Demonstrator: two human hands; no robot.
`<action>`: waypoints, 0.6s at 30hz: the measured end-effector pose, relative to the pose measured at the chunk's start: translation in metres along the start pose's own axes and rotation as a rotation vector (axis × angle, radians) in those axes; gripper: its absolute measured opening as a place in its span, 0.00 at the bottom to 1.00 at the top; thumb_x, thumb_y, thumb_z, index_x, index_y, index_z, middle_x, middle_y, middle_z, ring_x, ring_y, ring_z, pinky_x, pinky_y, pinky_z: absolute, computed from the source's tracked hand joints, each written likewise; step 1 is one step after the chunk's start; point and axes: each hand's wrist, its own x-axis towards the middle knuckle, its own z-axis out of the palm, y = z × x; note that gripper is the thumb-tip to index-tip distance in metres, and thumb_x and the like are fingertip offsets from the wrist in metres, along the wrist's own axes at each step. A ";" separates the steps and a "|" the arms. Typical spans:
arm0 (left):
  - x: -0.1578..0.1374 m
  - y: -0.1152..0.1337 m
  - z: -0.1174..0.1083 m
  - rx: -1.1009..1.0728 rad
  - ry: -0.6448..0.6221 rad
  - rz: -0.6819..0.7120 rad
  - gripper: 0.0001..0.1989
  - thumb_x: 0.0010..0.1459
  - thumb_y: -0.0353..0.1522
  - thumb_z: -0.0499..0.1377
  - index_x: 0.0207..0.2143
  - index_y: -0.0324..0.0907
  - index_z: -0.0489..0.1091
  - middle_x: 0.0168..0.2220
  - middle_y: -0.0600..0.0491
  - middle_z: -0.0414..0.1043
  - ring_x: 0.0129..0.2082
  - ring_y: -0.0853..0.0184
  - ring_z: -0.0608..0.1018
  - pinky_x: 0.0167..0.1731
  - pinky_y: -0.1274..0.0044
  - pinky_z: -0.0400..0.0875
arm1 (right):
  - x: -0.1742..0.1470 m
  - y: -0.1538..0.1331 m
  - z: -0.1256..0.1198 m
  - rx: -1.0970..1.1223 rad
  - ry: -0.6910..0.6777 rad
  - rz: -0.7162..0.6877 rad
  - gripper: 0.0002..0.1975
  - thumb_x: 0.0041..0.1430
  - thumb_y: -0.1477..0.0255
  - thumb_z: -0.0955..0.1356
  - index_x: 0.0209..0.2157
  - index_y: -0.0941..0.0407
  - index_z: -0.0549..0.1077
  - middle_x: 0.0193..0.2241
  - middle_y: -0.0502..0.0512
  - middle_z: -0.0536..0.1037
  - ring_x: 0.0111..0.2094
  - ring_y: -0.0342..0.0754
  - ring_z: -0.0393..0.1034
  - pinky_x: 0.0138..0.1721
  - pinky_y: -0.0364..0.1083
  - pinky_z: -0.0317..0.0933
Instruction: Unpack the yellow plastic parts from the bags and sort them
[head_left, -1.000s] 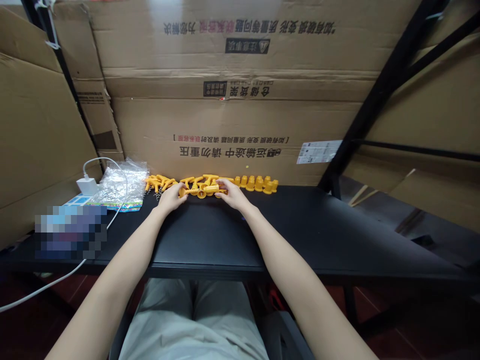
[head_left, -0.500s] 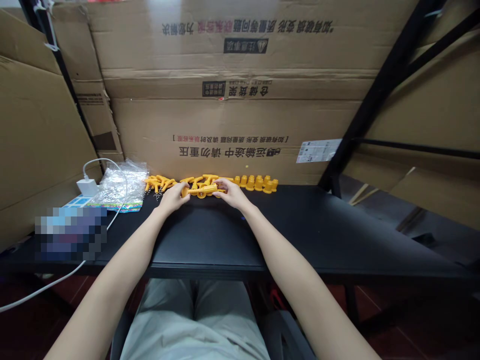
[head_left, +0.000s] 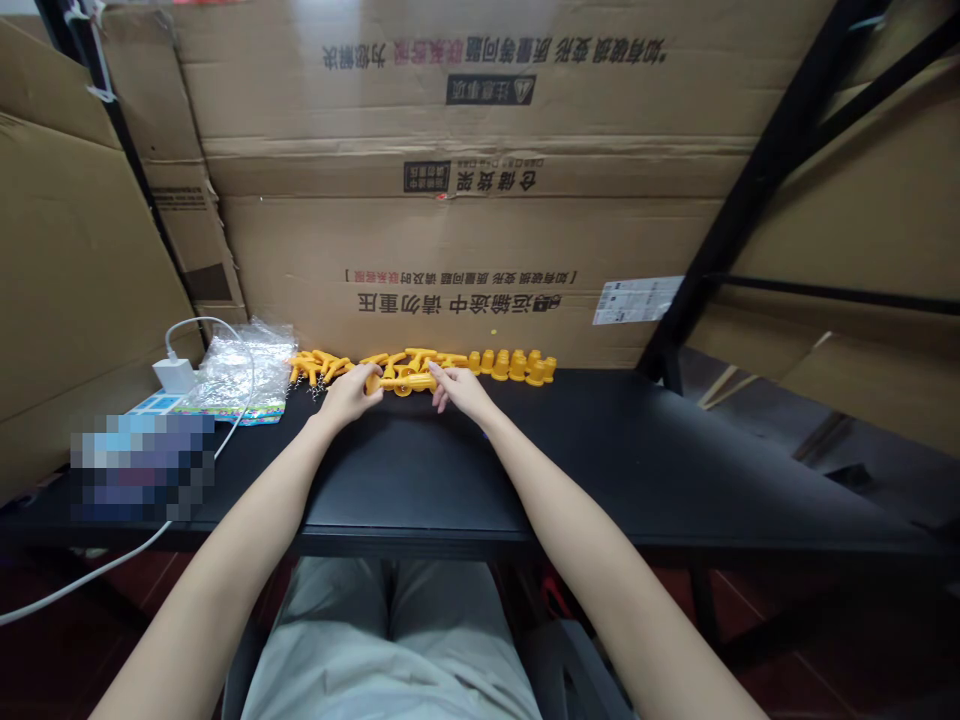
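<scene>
A slim yellow plastic piece with a wider round end lies level between my hands. My left hand is closed around its round end, fingers curled. My right hand pinches the other end between thumb and fingertips. Just behind it, on the black table, lie several yellow T-shaped plastic pieces, partly hidden by my hands. More yellow branched pieces are heaped to the left of my left hand, with small shiny metal bits beside them. Yellow cup-shaped pieces stand in a group right of my right hand.
Clear plastic bags lie at the left, beside a white charger with its cable and a blurred-out object. A cardboard wall closes the back of the black table. A black metal post rises at right.
The right end of the yellow piece has turned or sunk slightly into my right fingers, which have shifted around it. My left hand stays nearly in place.
</scene>
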 end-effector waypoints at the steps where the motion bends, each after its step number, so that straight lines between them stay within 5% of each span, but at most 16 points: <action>1: 0.000 0.001 0.000 -0.004 -0.002 -0.006 0.15 0.53 0.32 0.56 0.45 0.43 0.69 0.43 0.50 0.74 0.41 0.63 0.75 0.44 0.73 0.68 | 0.000 0.000 0.001 -0.013 0.008 0.011 0.31 0.50 0.40 0.62 0.18 0.55 0.61 0.12 0.51 0.72 0.11 0.42 0.65 0.17 0.41 0.57; 8: -0.001 0.001 0.001 -0.004 0.017 -0.017 0.14 0.53 0.34 0.57 0.43 0.44 0.69 0.39 0.51 0.74 0.36 0.64 0.75 0.39 0.73 0.69 | 0.000 -0.005 -0.002 -0.073 0.015 0.060 0.28 0.60 0.47 0.60 0.22 0.57 0.66 0.17 0.52 0.75 0.12 0.39 0.65 0.20 0.40 0.60; 11: -0.003 0.000 0.000 0.003 0.018 -0.016 0.15 0.54 0.38 0.58 0.43 0.44 0.68 0.36 0.52 0.73 0.34 0.65 0.74 0.36 0.74 0.68 | 0.003 -0.002 -0.008 -0.024 -0.012 0.000 0.19 0.58 0.55 0.68 0.36 0.58 0.74 0.29 0.54 0.80 0.18 0.41 0.71 0.27 0.42 0.67; 14: -0.004 0.001 -0.002 -0.001 0.025 -0.016 0.16 0.54 0.41 0.58 0.43 0.43 0.68 0.35 0.53 0.73 0.33 0.66 0.74 0.35 0.75 0.67 | 0.005 0.004 -0.010 0.064 -0.075 -0.089 0.25 0.51 0.62 0.73 0.50 0.56 0.71 0.35 0.55 0.80 0.23 0.44 0.74 0.33 0.46 0.71; 18: -0.005 0.003 -0.004 -0.019 0.049 -0.011 0.15 0.55 0.42 0.58 0.41 0.43 0.68 0.35 0.52 0.73 0.33 0.66 0.74 0.34 0.76 0.66 | 0.007 0.009 -0.010 0.110 -0.105 -0.111 0.26 0.51 0.66 0.74 0.51 0.56 0.71 0.34 0.56 0.80 0.24 0.45 0.74 0.36 0.50 0.72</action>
